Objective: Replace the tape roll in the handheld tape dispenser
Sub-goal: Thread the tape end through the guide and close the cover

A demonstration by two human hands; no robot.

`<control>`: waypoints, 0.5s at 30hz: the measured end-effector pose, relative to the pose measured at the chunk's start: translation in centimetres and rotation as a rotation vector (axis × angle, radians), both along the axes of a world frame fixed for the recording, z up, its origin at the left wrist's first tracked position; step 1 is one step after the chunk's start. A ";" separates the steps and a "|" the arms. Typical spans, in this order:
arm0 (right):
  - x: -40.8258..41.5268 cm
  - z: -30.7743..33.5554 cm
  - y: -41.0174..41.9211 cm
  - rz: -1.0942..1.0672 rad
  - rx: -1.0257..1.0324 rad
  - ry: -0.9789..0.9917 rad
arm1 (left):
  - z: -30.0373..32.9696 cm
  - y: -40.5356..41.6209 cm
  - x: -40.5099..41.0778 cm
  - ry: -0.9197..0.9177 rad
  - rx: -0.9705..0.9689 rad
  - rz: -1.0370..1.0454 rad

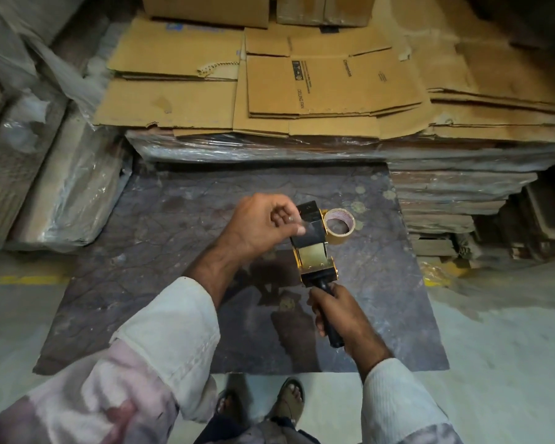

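A yellow and black handheld tape dispenser (pixel 314 251) is held in the air over a dark mat (pixel 161 251). My right hand (pixel 340 318) grips its black handle from below. My left hand (pixel 260 224) pinches a clear strip of tape (pixel 302 224) at the dispenser's front end, thumb and fingers closed on it. A tan roll sits inside the dispenser frame. A second roll of tape (pixel 339 226), tan with a pale core, lies flat on the mat just beyond the dispenser, partly hidden by it.
Flattened cardboard boxes (pixel 318 88) are stacked on plastic-wrapped bundles (pixel 237 149) beyond the mat. Wrapped bundles (pixel 55 193) lie at the left, more stacked sheets (pixel 462 200) at the right. My sandalled feet (pixel 289 398) stand on pale concrete floor at the mat's near edge.
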State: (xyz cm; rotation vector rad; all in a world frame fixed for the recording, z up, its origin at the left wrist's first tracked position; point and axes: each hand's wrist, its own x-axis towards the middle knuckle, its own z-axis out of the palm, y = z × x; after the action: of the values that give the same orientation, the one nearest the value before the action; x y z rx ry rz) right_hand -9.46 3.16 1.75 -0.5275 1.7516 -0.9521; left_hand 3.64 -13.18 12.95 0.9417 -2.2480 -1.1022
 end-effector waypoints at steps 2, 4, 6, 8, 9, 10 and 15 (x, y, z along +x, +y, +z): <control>-0.2 0.1 -0.7 -0.063 0.038 0.029 | 0.6 1.0 -0.4 -0.078 -0.155 -0.137; -0.7 0.2 -1.1 -0.097 0.036 0.057 | 0.6 1.9 -0.6 -0.083 -0.189 -0.204; -1.1 0.2 -1.3 -0.102 0.046 0.105 | 0.6 2.1 -0.6 -0.071 -0.180 -0.199; -1.2 0.2 -1.2 -0.119 0.049 0.101 | 0.6 2.0 -0.5 -0.084 -0.163 -0.198; -1.1 0.1 -1.2 -0.127 0.046 0.095 | 0.7 2.0 -0.4 -0.084 -0.161 -0.202; -1.0 0.1 -1.2 -0.132 0.048 0.099 | 0.8 1.9 -0.3 -0.080 -0.166 -0.207; -1.5 -0.3 -0.8 -0.153 0.067 0.062 | 1.4 2.1 -0.4 -0.021 -0.177 -0.239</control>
State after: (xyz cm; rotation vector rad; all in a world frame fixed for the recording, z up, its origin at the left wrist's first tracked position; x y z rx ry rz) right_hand -10.95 2.37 1.49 -0.3883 1.8944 -0.9884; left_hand 3.21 -11.07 14.37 0.6286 -2.4767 -0.9721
